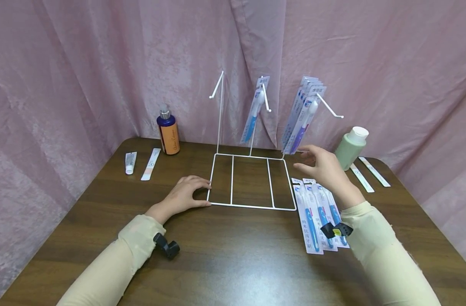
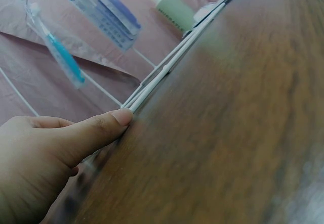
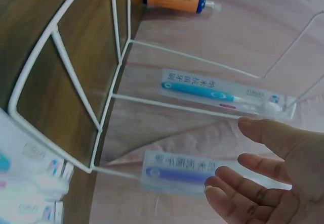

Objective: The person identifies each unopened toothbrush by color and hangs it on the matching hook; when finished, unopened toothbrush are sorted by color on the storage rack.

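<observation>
A white wire rack (image 1: 252, 207) stands on the wooden table, with three hooks on tall rods. My left hand (image 1: 196, 193) lies flat on the table, and its thumb (image 2: 109, 125) touches the front left corner of the rack's base (image 2: 167, 70). My right hand (image 1: 309, 158) hovers open and holds nothing. It is just below several purple toothbrush packs (image 1: 302, 114) hanging on the right hook, and its fingers (image 3: 253, 171) are close to the front pack (image 3: 174, 173). One blue toothbrush pack (image 1: 253, 112) hangs on the middle hook. The left hook (image 1: 216, 90) is bare.
Several blue toothbrush packs (image 1: 313, 214) lie flat to the right of the rack base. An orange bottle (image 1: 169, 132), a small tube (image 1: 130, 162) and a strip pack (image 1: 151, 164) sit at the back left. A green bottle (image 1: 351, 147) and two strip packs (image 1: 373, 171) are at the back right. Pink curtain surrounds the table.
</observation>
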{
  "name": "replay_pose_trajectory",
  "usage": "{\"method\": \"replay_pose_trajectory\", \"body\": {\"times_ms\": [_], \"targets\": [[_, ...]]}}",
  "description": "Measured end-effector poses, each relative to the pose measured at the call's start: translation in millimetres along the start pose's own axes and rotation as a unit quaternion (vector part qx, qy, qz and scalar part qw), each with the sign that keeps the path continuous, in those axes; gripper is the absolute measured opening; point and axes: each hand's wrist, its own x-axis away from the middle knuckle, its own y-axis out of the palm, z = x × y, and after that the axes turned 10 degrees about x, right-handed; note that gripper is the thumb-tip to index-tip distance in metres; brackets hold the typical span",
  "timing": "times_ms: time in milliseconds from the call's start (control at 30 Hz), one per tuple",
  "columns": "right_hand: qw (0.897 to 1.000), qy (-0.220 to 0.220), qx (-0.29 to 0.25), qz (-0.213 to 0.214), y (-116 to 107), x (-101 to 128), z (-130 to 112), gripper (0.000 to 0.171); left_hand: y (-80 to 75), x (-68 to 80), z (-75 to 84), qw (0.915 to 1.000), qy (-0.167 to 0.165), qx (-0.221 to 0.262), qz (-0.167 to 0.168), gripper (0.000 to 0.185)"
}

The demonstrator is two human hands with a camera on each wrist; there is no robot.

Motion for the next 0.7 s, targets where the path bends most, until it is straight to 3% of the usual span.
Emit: {"method": "replay_pose_trajectory", "body": {"times_ms": [400, 700], "targets": [[0.999, 0.026, 0.020, 0.015, -5, 46, 26, 0.049, 0.3, -0.6, 1.2, 0.9999, -0.013, 0.006, -0.008, 0.050], [0.996, 0.075, 0.030, -0.025, 7, 68, 52, 0.054, 0.8, -0.8, -2.1, 0.9999, -0.011, 0.006, -0.005, 0.050]]}}
